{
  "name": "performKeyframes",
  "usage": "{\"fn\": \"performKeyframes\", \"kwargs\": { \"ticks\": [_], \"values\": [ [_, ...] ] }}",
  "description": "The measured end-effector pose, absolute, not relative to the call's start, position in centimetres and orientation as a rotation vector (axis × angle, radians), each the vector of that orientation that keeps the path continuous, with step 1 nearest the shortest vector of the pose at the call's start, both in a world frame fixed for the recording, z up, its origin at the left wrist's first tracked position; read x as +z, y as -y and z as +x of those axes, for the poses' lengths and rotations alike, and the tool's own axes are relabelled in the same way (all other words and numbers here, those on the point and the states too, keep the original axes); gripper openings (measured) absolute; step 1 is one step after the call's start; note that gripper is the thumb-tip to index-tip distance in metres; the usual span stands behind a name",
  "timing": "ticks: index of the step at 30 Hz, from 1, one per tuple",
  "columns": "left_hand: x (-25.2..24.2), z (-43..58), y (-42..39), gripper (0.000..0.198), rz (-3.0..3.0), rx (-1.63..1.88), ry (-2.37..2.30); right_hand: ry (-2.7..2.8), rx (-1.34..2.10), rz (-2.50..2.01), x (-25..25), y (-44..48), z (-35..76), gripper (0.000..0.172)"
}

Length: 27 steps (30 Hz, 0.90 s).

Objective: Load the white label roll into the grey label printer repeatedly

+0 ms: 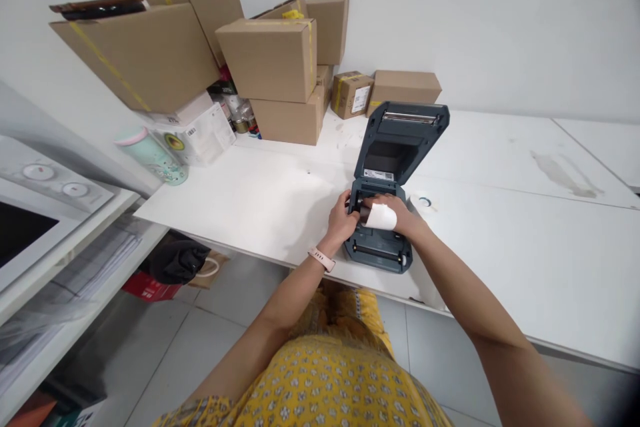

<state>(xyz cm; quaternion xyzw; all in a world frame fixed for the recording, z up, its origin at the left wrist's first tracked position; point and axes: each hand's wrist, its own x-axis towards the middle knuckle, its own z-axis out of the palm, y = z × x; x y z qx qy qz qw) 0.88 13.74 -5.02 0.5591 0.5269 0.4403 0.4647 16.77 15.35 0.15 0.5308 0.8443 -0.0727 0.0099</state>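
A dark grey label printer (376, 255) stands near the front edge of the white table with its lid (403, 137) raised. Inside its bay sits a roll of white label paper (381, 217), its loose end curving towards me. My left hand (343, 219), with a pink band on the wrist, is closed on the printer's left wall, thumb over the inner side. From the right, my right hand (395, 205) reaches into the bay, its fingers curled over the far side of the roll and partly hidden by the paper.
A white tape-like roll (424, 203) lies right of the printer. Cardboard boxes (270, 60) are stacked at the back left, with smaller boxes (353, 93) by the wall. A mint tumbler (155, 157) stands at the left end, near a microwave (45, 193) on a shelf.
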Motion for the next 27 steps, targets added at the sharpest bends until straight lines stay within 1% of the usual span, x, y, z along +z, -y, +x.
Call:
{"fn": "performKeyframes", "kwargs": {
  "ticks": [5,10,12,16,21,24,27],
  "values": [
    [-5.2,0.8,-13.7,0.07,1.376,1.098,-1.291,-2.846,-0.284,1.557,0.6,-13.8,17.3,0.025],
    [-5.2,0.8,-13.7,0.071,1.351,1.1,-1.276,-3.004,-0.567,1.487,0.7,-10.6,18.4,0.031],
    [-5.2,0.9,-13.7,0.071,1.338,1.106,-1.281,-3.018,-0.601,1.539,0.3,-9.1,18.6,0.034],
    [-5.0,0.9,-13.6,0.069,1.34,1.123,-1.274,-3.006,-0.293,1.73,-1.0,-6.8,18.2,0.042],
    [-5.0,0.9,-13.5,0.069,1.339,1.129,-1.269,-3.059,0.062,1.739,-2.2,-5.2,17.3,0.042],
    [-4.9,0.9,-13.4,0.069,1.328,1.127,-1.275,-3.051,0.162,1.786,-2.5,-4.3,16.8,0.041],
    [-4.8,1.0,-13.5,0.069,1.325,1.119,-1.277,-3.03,0.176,1.845,-2.6,-3.6,16.4,0.041]
  ]
}}
